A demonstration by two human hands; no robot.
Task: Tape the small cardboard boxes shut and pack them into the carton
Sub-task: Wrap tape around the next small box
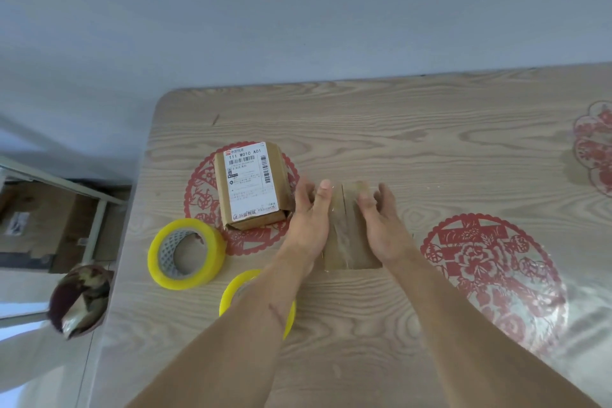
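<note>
Two yellow tape rolls lie at the table's [430,116] left: one [186,254] uncovered, one [238,288] partly under the left forearm. Two small boxes: the labelled box [250,184], then the taped box [347,235] between the left hand [309,222] and right hand [384,225], fingers straight, pressing its sides.

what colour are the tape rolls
Yellow, both tape rolls; clearest in the head view.
</note>
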